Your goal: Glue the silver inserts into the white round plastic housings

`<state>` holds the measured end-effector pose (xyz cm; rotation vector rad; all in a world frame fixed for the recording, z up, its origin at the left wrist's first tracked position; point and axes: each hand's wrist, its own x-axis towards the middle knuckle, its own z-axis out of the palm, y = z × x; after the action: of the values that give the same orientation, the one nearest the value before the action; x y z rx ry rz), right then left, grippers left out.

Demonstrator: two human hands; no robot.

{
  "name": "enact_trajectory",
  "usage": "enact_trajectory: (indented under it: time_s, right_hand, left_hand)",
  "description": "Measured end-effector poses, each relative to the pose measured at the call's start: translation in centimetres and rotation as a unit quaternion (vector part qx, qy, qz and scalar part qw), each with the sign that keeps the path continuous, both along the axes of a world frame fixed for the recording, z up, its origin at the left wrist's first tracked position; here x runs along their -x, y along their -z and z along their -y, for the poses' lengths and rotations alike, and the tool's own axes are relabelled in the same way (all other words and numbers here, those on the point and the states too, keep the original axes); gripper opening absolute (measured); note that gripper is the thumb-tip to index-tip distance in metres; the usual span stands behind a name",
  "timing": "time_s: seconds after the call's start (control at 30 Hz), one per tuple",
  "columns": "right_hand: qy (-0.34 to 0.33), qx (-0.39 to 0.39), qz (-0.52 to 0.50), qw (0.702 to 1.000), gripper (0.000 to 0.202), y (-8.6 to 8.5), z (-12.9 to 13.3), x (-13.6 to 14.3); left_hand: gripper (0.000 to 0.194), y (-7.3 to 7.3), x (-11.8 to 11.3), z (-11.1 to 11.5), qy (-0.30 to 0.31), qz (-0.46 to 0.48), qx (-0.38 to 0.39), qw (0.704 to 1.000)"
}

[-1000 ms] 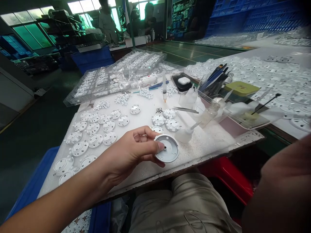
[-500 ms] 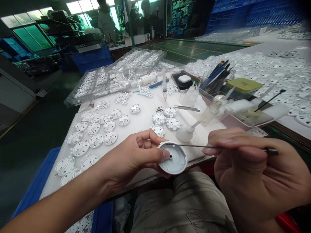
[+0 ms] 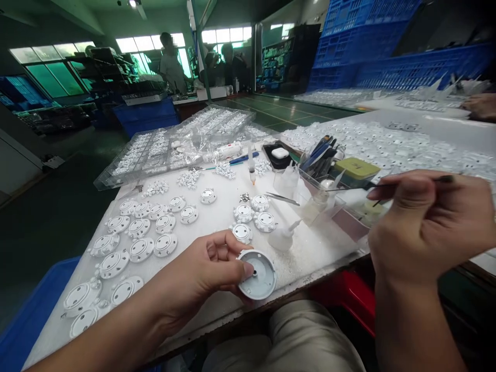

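My left hand [image 3: 220,266] holds a round white plastic part [image 3: 264,279] with its hollow side facing me, the thumb pressed inside near a small central post. Over the right side of the bench, my right hand [image 3: 422,222] is closed around a thin dark rod-shaped tool [image 3: 446,179]. The rod's far end points left towards a small glass bottle [image 3: 320,200]; whether it touches the bottle I cannot tell. A squeeze bottle [image 3: 281,238] with a slanted nozzle stands just beyond the held part. Several similar round white parts [image 3: 166,245] lie left on the white bench top.
Tweezers [image 3: 283,199], an upright syringe [image 3: 251,168] and a pile of tiny metal pieces [image 3: 244,197] lie mid-bench. Clear trays [image 3: 135,155] of small white pieces stand behind. A yellow-lidded box [image 3: 358,168] is at right. A blue bin [image 3: 50,294] stands left; other people are farther back.
My right hand has moved right and up, taking the rod tool out of the round part. My left hand still holds the part. The view has tilted upward.
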<state>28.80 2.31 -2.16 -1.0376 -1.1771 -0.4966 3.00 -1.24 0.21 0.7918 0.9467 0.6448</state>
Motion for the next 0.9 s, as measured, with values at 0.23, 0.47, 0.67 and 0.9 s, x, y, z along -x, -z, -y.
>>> enact_trajectory:
  time_s: [0.23, 0.47, 0.67, 0.9]
  right_hand:
    - [0.031, 0.080, 0.070, 0.994, 0.016, 0.8, -0.2, -1.2]
    - [0.029, 0.091, 0.069, 0.993, 0.016, 0.4, -0.4, -1.4]
    - [0.028, 0.081, 0.055, 0.995, 0.017, 0.4, -0.1, -1.4]
    - [0.024, 0.156, 0.084, 0.984, 0.027, -0.5, -0.4, -1.7]
  left_hand:
    - [0.034, 0.2, -0.1, 0.1, -0.010, -0.043, -0.049, 0.998]
    - [0.032, 0.8, 0.1, 0.4, -0.001, -0.069, -0.079, 0.995]
    - [0.032, 0.9, 0.0, 0.2, -0.008, -0.068, -0.078, 0.995]
    - [0.031, 1.0, 0.0, 0.4, -0.001, -0.085, -0.088, 0.993]
